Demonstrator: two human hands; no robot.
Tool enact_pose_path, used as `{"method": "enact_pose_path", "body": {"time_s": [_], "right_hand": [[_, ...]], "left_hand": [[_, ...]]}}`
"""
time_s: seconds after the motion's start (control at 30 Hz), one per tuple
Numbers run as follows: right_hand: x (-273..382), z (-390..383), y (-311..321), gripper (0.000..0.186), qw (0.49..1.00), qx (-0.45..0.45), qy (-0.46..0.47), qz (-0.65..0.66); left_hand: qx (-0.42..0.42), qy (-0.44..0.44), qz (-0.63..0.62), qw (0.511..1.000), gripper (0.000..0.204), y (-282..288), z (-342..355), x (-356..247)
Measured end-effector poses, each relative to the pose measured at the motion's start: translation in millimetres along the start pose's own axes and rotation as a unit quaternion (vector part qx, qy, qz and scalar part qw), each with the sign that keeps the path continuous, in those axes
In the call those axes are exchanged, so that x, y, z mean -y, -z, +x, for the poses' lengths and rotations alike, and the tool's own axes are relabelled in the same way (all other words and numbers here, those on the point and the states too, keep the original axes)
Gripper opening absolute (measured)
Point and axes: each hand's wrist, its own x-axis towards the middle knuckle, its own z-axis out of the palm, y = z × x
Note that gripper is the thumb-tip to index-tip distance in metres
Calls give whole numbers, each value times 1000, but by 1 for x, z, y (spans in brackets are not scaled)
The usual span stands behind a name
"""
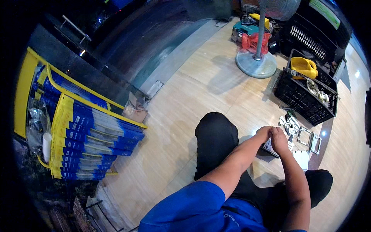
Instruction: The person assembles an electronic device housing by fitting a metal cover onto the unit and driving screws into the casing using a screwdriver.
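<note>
My left hand [264,133] and my right hand [279,140] meet in front of me, low over the floor. Both have their fingers curled together, and whatever they pinch is too small or too covered to make out. Directly beneath them lies a dark-edged device with a pale top [269,148], largely hidden by the hands and my right wrist. Just beyond my right hand, loose white and grey parts [289,124] are spread on the floor. Among them are a rectangular open frame [305,136], a grey bracket-like piece [315,144] and a flat white panel [300,159].
A black plastic crate [305,101] holding a yellow container [303,67] stands at the right. Behind it are a pedestal fan's round base [256,66], a red plastic bag [253,41] and a teal case [241,29]. A yellow rack [58,83] with blue-and-yellow packages [91,141] stands left.
</note>
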Motion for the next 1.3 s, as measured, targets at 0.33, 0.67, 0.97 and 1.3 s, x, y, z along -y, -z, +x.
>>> {"method": "enact_pose_path", "body": {"time_s": [0.33, 0.67, 0.97, 1.3], "right_hand": [[-3, 2, -2, 22, 985, 78, -25, -152], [-7, 2, -4, 23, 977, 83, -88, -174], [-1, 2, 5, 33, 988, 64, -20, -140], [-19, 3, 2, 20, 991, 62, -78, -95]], "left_hand": [[53, -1, 95, 994, 28, -8, 9, 4], [21, 26, 4, 999, 24, -7, 9, 1], [44, -21, 53, 997, 25, -46, 45, 49], [15, -90, -59, 994, 18, -36, 39, 53]]}}
